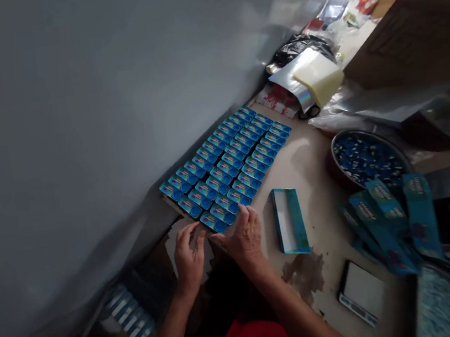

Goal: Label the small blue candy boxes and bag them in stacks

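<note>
Small blue printed packs (220,176), each with a round blue part at one end, lie in three long rows beside the wall. At the near end of these rows are both my hands. My left hand (189,258) has its thumb and forefinger apart, fingertips by the corner of the nearest pack (211,221). My right hand (245,238) is on the other side of that pack, thumb stretched toward the left hand and fingers bent beside the row's edge. I see nothing gripped in either hand; whether the fingertips touch the pack is unclear.
An open blue box (290,220) lies right of my hands. Farther right are a round tub (368,157) of small dark-blue pieces, flat blue cartons (382,216) and a small scale (362,291). Plastic bags and sheets (312,75) are piled at the far end.
</note>
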Motion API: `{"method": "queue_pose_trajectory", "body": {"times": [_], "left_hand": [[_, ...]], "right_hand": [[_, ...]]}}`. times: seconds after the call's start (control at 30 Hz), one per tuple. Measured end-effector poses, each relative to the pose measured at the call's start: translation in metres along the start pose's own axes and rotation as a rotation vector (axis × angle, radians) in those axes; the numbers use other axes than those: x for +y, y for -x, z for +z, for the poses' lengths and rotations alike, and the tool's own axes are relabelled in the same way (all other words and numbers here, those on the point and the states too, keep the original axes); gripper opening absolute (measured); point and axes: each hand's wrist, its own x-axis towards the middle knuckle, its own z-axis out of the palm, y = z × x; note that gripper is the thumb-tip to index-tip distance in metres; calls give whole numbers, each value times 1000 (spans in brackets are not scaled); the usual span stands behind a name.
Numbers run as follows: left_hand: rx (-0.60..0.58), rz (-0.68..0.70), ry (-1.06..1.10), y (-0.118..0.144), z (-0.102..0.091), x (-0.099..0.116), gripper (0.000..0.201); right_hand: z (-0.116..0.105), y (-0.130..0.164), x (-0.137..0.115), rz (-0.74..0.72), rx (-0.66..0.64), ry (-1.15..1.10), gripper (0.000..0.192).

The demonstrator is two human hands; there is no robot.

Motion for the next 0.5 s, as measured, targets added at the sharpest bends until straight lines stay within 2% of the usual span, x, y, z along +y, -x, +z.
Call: {"method": "queue_pose_trajectory", "body": {"times": [0.1,0.2,0.37,0.43,0.5], "left_hand": [[-82,152,-124,-26,-25,13,23],[-186,341,-289,-53,-36,20,25],[-495,662,-519,-72,-29,18,41],[-545,703,-524,-76,-26,16,41],[-532,712,-481,-80,-30,14,38]], "right_hand": [[-3,-11,-24,18,-132,172,103],[5,-15,-40,23,-260,264,91],[12,-5,-48,13,-284,296,76],[10,-1,-47,14,-304,295,71],[8,0,-48,14,-346,282,70]]}}
